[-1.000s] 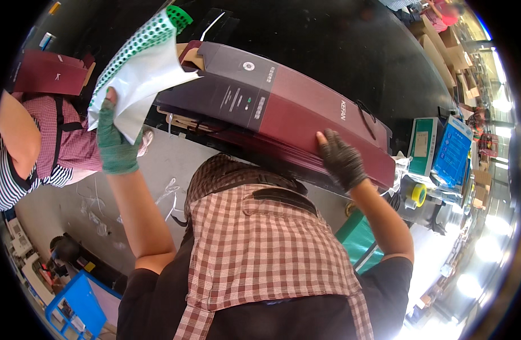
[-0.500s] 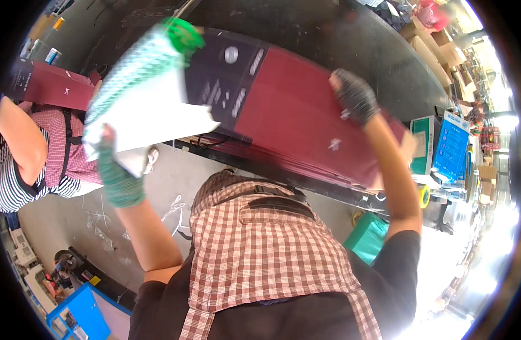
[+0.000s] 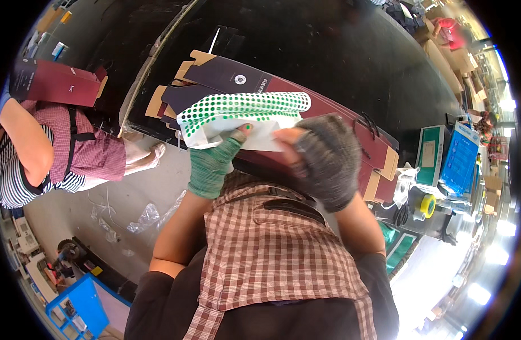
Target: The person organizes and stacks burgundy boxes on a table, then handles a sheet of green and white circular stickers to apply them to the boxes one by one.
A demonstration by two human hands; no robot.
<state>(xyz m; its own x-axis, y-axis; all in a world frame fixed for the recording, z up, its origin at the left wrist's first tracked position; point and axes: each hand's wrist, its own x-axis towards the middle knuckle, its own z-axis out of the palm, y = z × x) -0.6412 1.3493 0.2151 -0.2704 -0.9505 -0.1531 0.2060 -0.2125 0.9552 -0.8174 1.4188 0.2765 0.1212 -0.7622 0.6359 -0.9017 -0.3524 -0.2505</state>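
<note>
My left hand [image 3: 215,164], in a green knit glove with bare fingertips, grips a curled sheet of round green stickers [image 3: 246,107] on white backing. A small green dot shows on my left thumb tip. Close to the sheet's right end is my right hand [image 3: 328,158], in a grey fingerless glove. Its fingers are bent and smeared by motion, so whether they hold anything cannot be made out. Under both hands, flattened maroon and dark purple cartons [image 3: 322,105] with tan flaps lie stacked on the black table [image 3: 328,51].
On the right stand a green and white box [image 3: 430,153], a blue package [image 3: 460,158] and a yellow tape roll [image 3: 427,205]. At left a co-worker in a checked apron [image 3: 56,136] is beside another maroon carton [image 3: 59,84]. Plastic scraps [image 3: 147,218] litter the floor.
The sticker sheet has come from the left to in front of me and curled up in my left hand. My right hand has left the cartons' right part and moved in beside the sheet.
</note>
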